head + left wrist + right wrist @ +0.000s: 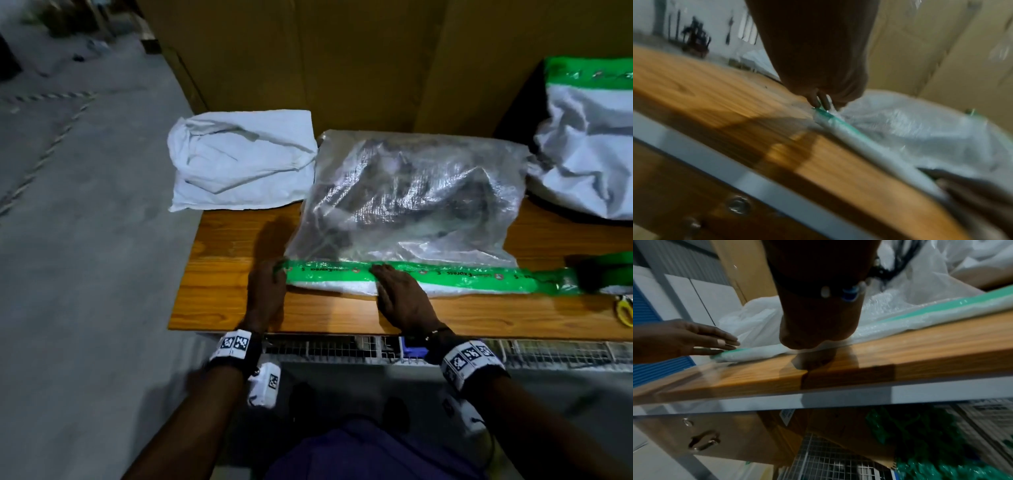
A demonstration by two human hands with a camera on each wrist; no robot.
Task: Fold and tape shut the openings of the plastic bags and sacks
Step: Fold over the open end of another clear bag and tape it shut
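Counter (239,308): wood-grain top; a metal frame is seen beneath its near edge.
Clear sack (407,202): laid at the middle of the counter, dark contents seen through the woven plastic; its near opening is folded over into a flat roll.
Green tape (445,275): a printed strip is run left to right along the folded opening, reaching past the sack's right corner toward a dark tape dispenser (596,274).
Left hand (267,291): placed at the left end of the tape, fingers straight, fingertips pressed on the strip's end.
Right hand (400,301): laid flat, fingers extended, pressed on the tape and fold near the strip's middle.
White sack (239,161): crumpled, at the far left corner of the counter, just beside the clear sack.
Taped sack (589,144): white with a green band across its top, at the far right.
Scissors (625,310): yellow handles, at the right edge of the counter.
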